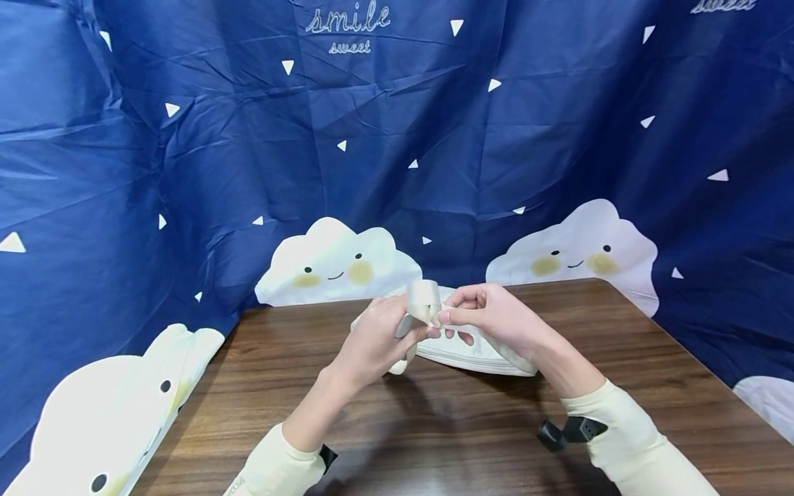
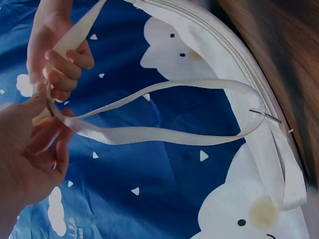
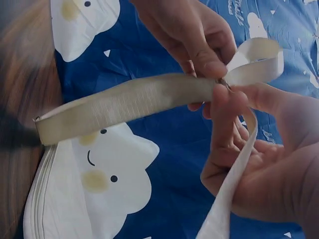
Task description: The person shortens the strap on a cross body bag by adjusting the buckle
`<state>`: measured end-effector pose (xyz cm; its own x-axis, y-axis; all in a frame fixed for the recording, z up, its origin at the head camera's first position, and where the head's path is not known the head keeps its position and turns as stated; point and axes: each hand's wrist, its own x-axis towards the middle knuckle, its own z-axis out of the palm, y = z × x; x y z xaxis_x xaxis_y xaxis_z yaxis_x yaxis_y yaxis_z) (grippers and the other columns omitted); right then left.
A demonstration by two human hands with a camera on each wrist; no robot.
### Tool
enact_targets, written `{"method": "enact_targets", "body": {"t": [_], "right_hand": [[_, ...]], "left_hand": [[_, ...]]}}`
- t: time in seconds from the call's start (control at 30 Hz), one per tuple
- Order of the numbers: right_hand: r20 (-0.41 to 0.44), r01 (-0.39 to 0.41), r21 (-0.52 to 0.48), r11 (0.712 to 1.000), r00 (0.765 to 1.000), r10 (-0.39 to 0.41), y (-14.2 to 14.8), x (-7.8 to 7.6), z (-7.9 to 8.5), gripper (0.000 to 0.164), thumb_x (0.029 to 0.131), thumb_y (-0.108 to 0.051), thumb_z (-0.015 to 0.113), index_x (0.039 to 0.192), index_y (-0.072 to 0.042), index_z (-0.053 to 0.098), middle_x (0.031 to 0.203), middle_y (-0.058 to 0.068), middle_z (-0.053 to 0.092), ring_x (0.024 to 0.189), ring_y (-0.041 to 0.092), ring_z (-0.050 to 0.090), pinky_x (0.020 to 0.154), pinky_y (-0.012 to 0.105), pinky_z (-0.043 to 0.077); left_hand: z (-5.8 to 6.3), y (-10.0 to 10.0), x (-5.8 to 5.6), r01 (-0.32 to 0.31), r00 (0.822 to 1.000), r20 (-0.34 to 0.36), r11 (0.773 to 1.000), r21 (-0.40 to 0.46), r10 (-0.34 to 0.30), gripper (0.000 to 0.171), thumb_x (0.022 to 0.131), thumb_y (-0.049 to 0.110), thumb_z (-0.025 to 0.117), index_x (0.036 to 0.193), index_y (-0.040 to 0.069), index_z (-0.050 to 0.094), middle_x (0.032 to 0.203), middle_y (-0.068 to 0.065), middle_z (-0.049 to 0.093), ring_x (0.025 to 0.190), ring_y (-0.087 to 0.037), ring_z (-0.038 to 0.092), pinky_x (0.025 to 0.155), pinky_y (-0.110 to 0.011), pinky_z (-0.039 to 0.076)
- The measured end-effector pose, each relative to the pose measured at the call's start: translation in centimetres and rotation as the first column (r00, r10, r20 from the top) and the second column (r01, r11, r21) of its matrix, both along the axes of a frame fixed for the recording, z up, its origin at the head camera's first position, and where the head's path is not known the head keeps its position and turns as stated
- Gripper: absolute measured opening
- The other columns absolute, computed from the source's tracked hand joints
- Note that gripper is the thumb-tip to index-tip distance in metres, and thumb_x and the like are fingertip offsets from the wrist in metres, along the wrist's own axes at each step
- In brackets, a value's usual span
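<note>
Above the table, both hands work on a long off-white strap (image 1: 424, 293) that belongs to a white zippered bag (image 1: 471, 353). My left hand (image 1: 376, 339) pinches the strap between thumb and fingers. Beside it, my right hand (image 1: 505, 318) pinches the strap close to the left fingertips. A small metal buckle (image 3: 223, 82) shows between the fingertips in the right wrist view, partly hidden by them. One loop of strap stands up past the hands; another runs to a thin metal ring (image 2: 264, 115) near the bag's edge.
The bag lies on a dark brown wooden table (image 1: 279, 386). A blue curtain (image 1: 397, 124) with white clouds and triangles hangs behind and along the left side. Black bands (image 1: 579, 430) circle the cream sleeves (image 1: 626, 427).
</note>
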<state>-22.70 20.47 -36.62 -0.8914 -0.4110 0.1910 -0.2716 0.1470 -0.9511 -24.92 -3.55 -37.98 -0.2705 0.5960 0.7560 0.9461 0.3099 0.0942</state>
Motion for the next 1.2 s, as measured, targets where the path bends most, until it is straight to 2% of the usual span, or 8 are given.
{"method": "enact_targets", "body": {"t": [0.13,0.23,0.4,0.53,0.83,0.93,1.0,1.2], "right_hand": [[0.046,0.057,-0.116,0.992,0.998,-0.052,0.0,0.0,-0.2,0.017,0.092,-0.011,0.073,0.093,0.004,0.066,0.072,0.016,0.062,0.058,0.020,0.052,0.059,0.029,0.043],[0.047,0.055,-0.156,0.986,0.998,-0.048,0.1,0.0,-0.1,0.012,0.091,-0.007,0.068,0.091,0.004,0.063,0.071,0.011,0.061,0.058,0.021,0.052,0.067,0.034,0.045],[0.024,0.031,-0.181,0.983,0.999,-0.027,0.5,0.2,0.3,0.010,0.087,-0.006,0.065,0.089,0.002,0.061,0.076,0.008,0.063,0.059,0.022,0.054,0.073,0.039,0.044],[-0.016,0.010,-0.252,0.968,1.000,-0.015,1.4,0.2,0.9,0.005,0.089,-0.001,0.060,0.085,-0.001,0.063,0.072,0.006,0.060,0.058,0.019,0.051,0.063,0.031,0.043],[-0.088,-0.048,-0.489,0.871,0.996,0.006,5.6,0.9,3.1,0.026,0.095,0.006,0.043,0.085,-0.005,0.064,0.068,0.003,0.057,0.055,0.012,0.047,0.050,0.020,0.037],[-0.110,-0.035,-0.484,0.874,0.994,-0.022,6.0,0.9,3.3,0.027,0.094,0.007,0.042,0.083,-0.004,0.064,0.070,0.002,0.059,0.058,0.011,0.050,0.053,0.020,0.040],[-0.099,-0.021,-0.463,0.886,0.995,-0.028,5.9,0.6,3.1,0.024,0.093,0.007,0.045,0.084,-0.004,0.064,0.073,0.002,0.061,0.061,0.011,0.051,0.056,0.020,0.042],[-0.084,-0.021,-0.344,0.939,0.996,-0.008,4.4,-0.1,1.9,0.013,0.096,0.003,0.058,0.089,-0.003,0.067,0.076,0.002,0.062,0.060,0.013,0.045,0.055,0.024,0.037]], "left_hand": [[-0.1,0.0,-0.2,-0.007,1.000,0.003,1.000,-0.003,0.007,0.042,0.084,0.017,0.087,0.117,0.011,0.063,0.104,0.003,0.070,0.096,-0.010,0.066,0.081,-0.035,0.051],[-0.1,-0.2,-0.1,0.023,0.990,0.138,0.999,0.028,-0.026,0.035,0.085,0.012,0.085,0.113,0.010,0.065,0.098,0.005,0.071,0.088,-0.010,0.066,0.077,-0.031,0.052],[0.0,-0.9,-0.4,0.102,0.857,0.494,0.988,0.115,-0.146,0.024,0.089,0.015,0.081,0.110,0.012,0.071,0.094,0.008,0.070,0.083,-0.010,0.067,0.072,-0.032,0.054],[0.5,-1.9,-0.9,0.197,0.748,0.633,0.978,0.072,-0.197,0.024,0.093,0.018,0.078,0.115,0.012,0.072,0.099,0.005,0.071,0.089,-0.014,0.069,0.077,-0.035,0.055],[0.8,-6.1,-4.2,0.242,0.676,0.733,0.962,-0.129,-0.072,0.020,0.094,0.017,0.076,0.113,0.014,0.073,0.099,0.003,0.072,0.093,-0.017,0.068,0.081,-0.035,0.054],[0.0,-6.9,-5.7,0.208,0.672,0.740,0.965,-0.160,-0.022,0.015,0.095,0.014,0.074,0.109,0.011,0.072,0.097,0.002,0.071,0.092,-0.017,0.067,0.079,-0.037,0.054],[-0.4,-7.1,-6.3,0.182,0.701,0.713,0.965,-0.191,0.009,0.012,0.095,0.010,0.073,0.108,0.010,0.072,0.095,0.000,0.071,0.090,-0.017,0.067,0.079,-0.038,0.054],[-0.6,-5.8,-5.2,0.060,0.894,0.444,0.964,-0.260,0.064,0.027,0.095,0.006,0.072,0.121,0.006,0.067,0.108,-0.004,0.070,0.097,-0.015,0.066,0.088,-0.035,0.052]]}}
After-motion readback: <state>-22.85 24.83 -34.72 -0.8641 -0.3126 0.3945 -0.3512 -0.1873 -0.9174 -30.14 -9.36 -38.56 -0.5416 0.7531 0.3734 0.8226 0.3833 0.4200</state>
